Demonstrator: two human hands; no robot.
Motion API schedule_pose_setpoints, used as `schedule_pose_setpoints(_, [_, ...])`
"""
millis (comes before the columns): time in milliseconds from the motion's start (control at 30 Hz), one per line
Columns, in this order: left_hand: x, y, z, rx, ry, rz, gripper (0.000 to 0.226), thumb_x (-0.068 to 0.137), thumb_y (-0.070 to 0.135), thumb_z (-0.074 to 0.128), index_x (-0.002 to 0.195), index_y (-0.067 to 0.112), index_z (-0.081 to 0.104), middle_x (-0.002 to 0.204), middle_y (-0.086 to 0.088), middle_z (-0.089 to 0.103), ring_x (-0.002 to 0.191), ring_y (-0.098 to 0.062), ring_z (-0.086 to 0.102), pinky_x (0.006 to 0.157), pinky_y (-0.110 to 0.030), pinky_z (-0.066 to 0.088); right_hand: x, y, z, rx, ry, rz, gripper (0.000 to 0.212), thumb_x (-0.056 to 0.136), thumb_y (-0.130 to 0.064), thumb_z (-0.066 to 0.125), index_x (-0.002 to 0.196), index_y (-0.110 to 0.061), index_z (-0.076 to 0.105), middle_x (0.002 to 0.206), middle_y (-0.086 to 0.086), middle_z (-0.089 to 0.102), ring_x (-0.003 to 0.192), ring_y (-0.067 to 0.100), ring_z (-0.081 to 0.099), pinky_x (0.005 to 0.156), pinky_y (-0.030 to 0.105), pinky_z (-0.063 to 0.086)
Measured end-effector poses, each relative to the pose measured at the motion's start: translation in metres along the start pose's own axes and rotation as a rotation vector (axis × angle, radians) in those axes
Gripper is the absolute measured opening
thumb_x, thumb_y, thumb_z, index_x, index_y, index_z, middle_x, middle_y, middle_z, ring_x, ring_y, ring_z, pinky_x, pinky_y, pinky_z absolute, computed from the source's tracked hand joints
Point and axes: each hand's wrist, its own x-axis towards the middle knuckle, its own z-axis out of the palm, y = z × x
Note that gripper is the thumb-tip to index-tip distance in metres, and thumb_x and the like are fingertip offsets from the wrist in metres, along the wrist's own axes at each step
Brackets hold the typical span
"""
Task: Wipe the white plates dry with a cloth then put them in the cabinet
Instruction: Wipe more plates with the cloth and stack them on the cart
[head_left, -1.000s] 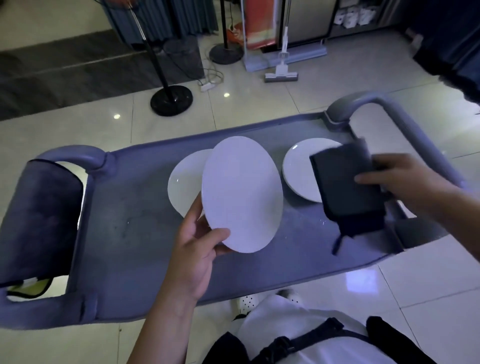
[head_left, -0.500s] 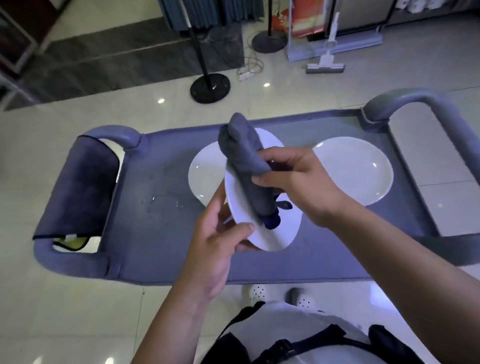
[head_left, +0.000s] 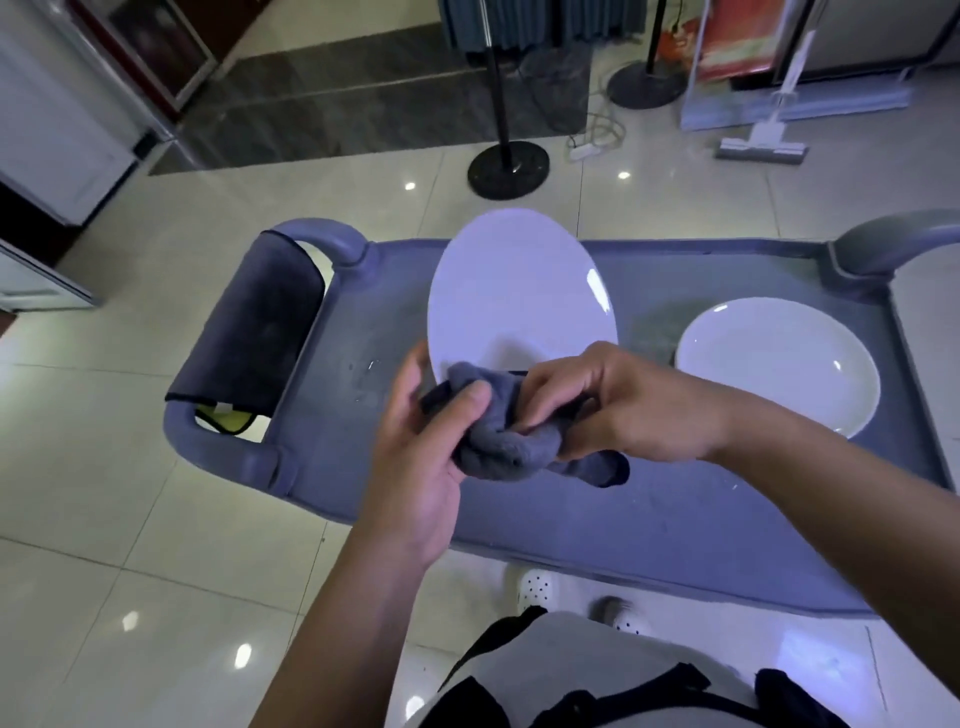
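Note:
I hold a white plate (head_left: 514, 291) tilted up above the grey cart top (head_left: 675, 519). My left hand (head_left: 421, 467) grips the plate's lower left edge, thumb on the bunched grey cloth (head_left: 498, 441). My right hand (head_left: 618, 405) clutches that cloth against the plate's lower rim. A second white plate (head_left: 779, 364) lies flat on the cart at the right. The raised plate hides whatever lies behind it on the cart.
The cart has curved handles at the left (head_left: 322, 239) and right (head_left: 883, 239), with a dark cloth (head_left: 260, 327) draped over the left end. On the tiled floor beyond stand a black pole base (head_left: 506, 169), a mop (head_left: 763, 148) and a power strip (head_left: 584, 150).
The cloth slid from the plate's upper part down to its lower rim and bunched up. The plate now stands more upright and faces me. The view shifted so the cart sits further right.

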Motion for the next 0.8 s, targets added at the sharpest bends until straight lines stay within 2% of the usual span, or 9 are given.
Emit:
schedule_pose_setpoints(67, [0.016,0.003,0.014,0.065,0.000,0.004,0.052,0.087,0.004,0.063,0.136,0.019,0.055,0.116,0.006,0.074,0.109,-0.014,0.069,0.083,-0.033,0.059,0.001,-0.004,-0.020,-0.107,-0.014,0.037,0.036,0.071,0.010,0.069,0.084,-0.021,0.078,0.094,0.016,0.068,0.080,0.016,0.060,0.075,0.025,0.049])
schedule_pose_setpoints(167, [0.042,0.010,0.037,0.100,0.022,-0.021,0.042,0.096,0.005,0.064,0.134,0.021,0.058,0.102,0.009,0.076,0.099,-0.017,0.072,0.070,-0.044,0.061,-0.001,-0.009,-0.053,-0.162,0.030,0.050,0.028,0.074,0.008,0.068,0.087,-0.015,0.078,0.089,0.026,0.065,0.077,0.021,0.055,0.073,0.034,0.045])
schedule_pose_setpoints(267, [0.065,0.016,0.060,0.045,0.064,-0.016,0.030,0.096,0.019,0.063,0.126,0.022,0.061,0.092,0.009,0.073,0.093,-0.014,0.071,0.069,-0.039,0.059,-0.010,-0.006,-0.070,-0.133,0.167,-0.014,0.038,0.080,0.020,0.063,0.085,-0.015,0.077,0.082,0.023,0.061,0.067,0.021,0.053,0.063,0.028,0.044])
schedule_pose_setpoints(333, [0.068,0.015,0.075,-0.040,0.106,-0.023,0.027,0.100,0.013,0.055,0.125,0.020,0.062,0.092,0.011,0.074,0.091,-0.007,0.071,0.073,-0.028,0.057,-0.018,0.001,-0.068,-0.160,0.221,-0.096,0.044,0.081,0.018,0.064,0.088,-0.022,0.079,0.083,0.019,0.063,0.064,0.021,0.056,0.062,0.026,0.044])
schedule_pose_setpoints(433, [0.059,0.006,0.089,-0.124,0.115,-0.033,0.023,0.099,0.007,0.050,0.109,0.022,0.065,0.095,0.010,0.075,0.092,-0.006,0.071,0.080,-0.025,0.056,-0.036,0.016,-0.056,-0.439,0.355,-0.270,0.034,0.076,-0.001,0.067,0.104,-0.019,0.075,0.099,-0.009,0.065,0.093,0.005,0.062,0.082,0.018,0.045])
schedule_pose_setpoints(533, [0.046,-0.005,0.093,-0.176,0.136,-0.052,0.018,0.099,0.009,0.052,0.107,0.019,0.065,0.102,0.004,0.074,0.098,-0.011,0.070,0.086,-0.028,0.055,-0.056,0.035,-0.031,-0.682,0.554,-0.297,0.036,0.082,-0.034,0.073,0.117,-0.034,0.065,0.106,-0.014,0.060,0.098,0.014,0.058,0.079,0.033,0.052])
schedule_pose_setpoints(667, [0.034,-0.011,0.086,-0.211,0.140,-0.084,0.033,0.092,0.021,0.057,0.124,0.022,0.065,0.125,-0.001,0.072,0.115,-0.022,0.067,0.087,-0.036,0.051,-0.079,0.048,-0.016,-0.616,0.623,-0.260,0.020,0.093,-0.039,0.059,0.112,-0.038,0.067,0.089,-0.016,0.060,0.082,0.011,0.057,0.070,0.031,0.051])
schedule_pose_setpoints(733, [0.028,-0.012,0.077,-0.215,0.117,-0.094,0.041,0.090,0.022,0.057,0.131,0.024,0.061,0.133,-0.004,0.069,0.120,-0.028,0.066,0.080,-0.044,0.056,-0.099,0.050,-0.023,-0.384,0.607,-0.145,0.015,0.095,-0.028,0.064,0.105,-0.036,0.072,0.089,-0.014,0.068,0.081,0.004,0.063,0.073,0.023,0.050])
schedule_pose_setpoints(800, [0.025,-0.012,0.067,-0.233,0.084,-0.084,0.039,0.090,0.013,0.057,0.127,0.025,0.063,0.132,-0.002,0.069,0.118,-0.028,0.067,0.072,-0.047,0.058,-0.121,0.052,-0.037,-0.098,0.682,0.009,0.021,0.095,-0.011,0.066,0.092,-0.029,0.077,0.084,0.002,0.074,0.075,0.012,0.067,0.072,0.035,0.055])
